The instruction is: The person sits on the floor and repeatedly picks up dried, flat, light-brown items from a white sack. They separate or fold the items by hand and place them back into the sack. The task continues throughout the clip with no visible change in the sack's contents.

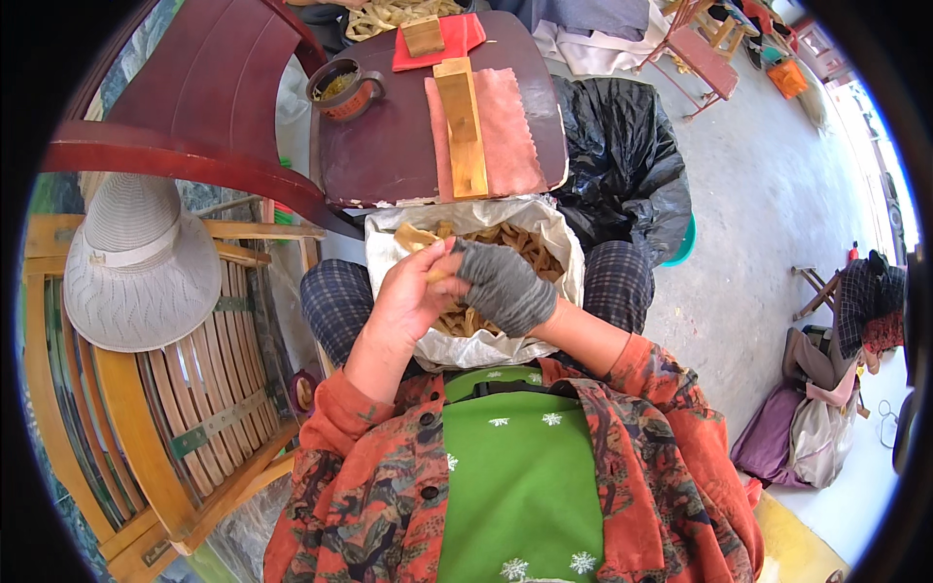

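Over an open white woven sack point(390, 251), my bare left hand point(408, 295) and my right hand point(503, 288), in a grey fingerless glove, meet at the fingers. A pale yellow strip point(413, 237) sticks out above the left fingertips. More yellow shows between the fingers of both hands, which look closed on it; the right fingers are slightly blurred and partly hidden. Brown and yellowish dried-looking strips point(543, 255) fill the sack, which stands between my knees.
Beyond the sack, a dark red stool point(379, 164) carries a notched wooden block point(464, 135) on a pink cloth point(506, 127), a smaller block point(423, 36) on red cloth, and a mug point(346, 91). Black plastic point(619, 153) lies right; a bamboo chair point(211, 364) with a hat point(142, 277) stands left.
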A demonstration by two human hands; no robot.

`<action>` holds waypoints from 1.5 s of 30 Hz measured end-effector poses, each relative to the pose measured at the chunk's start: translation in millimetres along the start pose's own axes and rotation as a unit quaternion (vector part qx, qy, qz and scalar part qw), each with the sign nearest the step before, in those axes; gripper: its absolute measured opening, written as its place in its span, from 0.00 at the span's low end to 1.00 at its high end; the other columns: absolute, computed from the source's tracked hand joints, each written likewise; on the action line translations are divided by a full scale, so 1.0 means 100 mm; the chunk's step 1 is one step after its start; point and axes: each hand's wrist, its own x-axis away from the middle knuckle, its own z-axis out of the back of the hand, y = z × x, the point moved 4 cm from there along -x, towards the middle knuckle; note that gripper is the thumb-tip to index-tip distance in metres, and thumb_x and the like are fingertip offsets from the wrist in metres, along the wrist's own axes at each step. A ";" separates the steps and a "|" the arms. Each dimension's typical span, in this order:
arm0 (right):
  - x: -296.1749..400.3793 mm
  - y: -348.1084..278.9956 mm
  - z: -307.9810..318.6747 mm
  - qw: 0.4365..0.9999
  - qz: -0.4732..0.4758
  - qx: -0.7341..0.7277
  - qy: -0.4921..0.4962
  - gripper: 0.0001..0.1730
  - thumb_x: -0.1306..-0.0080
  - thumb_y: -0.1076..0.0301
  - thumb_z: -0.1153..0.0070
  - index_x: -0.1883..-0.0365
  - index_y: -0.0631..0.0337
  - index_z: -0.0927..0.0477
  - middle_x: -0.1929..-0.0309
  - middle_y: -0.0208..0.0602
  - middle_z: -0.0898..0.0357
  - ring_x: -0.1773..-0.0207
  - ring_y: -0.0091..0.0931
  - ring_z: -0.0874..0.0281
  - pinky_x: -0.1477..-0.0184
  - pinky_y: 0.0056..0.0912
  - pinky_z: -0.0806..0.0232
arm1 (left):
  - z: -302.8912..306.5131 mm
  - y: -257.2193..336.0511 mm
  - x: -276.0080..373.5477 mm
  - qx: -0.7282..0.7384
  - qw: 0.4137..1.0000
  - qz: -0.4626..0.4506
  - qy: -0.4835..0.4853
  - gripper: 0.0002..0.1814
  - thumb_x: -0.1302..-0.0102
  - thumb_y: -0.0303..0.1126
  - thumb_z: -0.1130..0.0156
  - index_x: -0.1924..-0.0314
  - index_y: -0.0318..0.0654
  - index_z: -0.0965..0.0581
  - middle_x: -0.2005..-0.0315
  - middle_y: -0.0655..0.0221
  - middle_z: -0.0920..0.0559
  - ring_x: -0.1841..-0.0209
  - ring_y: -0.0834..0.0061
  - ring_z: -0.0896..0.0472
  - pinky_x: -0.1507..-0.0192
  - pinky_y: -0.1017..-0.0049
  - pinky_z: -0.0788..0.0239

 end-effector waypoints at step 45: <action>-0.13 0.13 0.44 0.893 -0.305 -0.325 0.055 0.16 0.38 0.58 0.44 0.62 0.63 0.23 0.75 0.27 0.27 0.73 0.17 0.30 0.71 0.20 0.36 | -0.37 0.38 0.18 -0.367 0.786 -0.498 -0.012 0.10 0.33 0.28 0.48 0.55 0.30 0.24 0.61 0.67 0.22 0.60 0.77 0.23 0.57 0.80 0.32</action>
